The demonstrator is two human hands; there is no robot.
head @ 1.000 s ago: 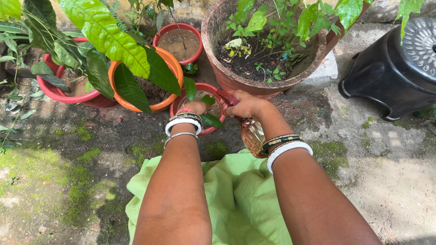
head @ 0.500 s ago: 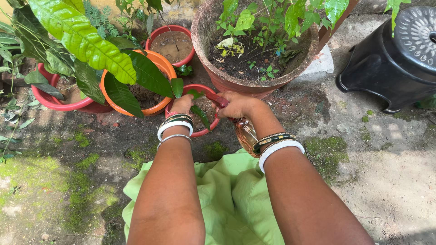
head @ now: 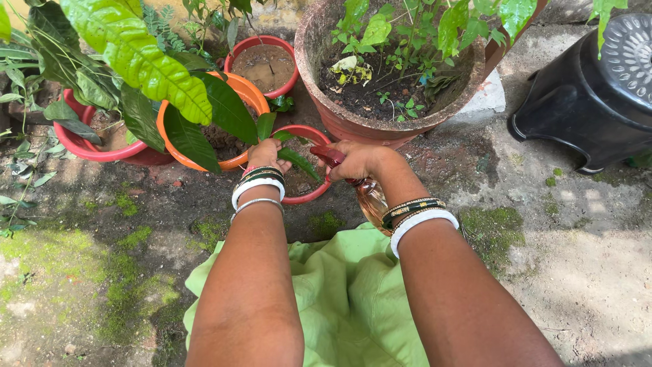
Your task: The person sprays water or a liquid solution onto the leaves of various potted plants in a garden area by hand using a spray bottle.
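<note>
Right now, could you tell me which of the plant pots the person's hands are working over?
The small red plastic pot nearest the person: the left hand rests at its rim, and the right hand holds an amber spray bottle beside it. The others stand farther back.

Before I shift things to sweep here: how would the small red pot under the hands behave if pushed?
The small red pot looks like thin plastic, so probably light and flexible. Soil inside adds some weight. On the rough, mossy ground it would likely drag rather than slide, and might tip if pushed at the rim.
</note>
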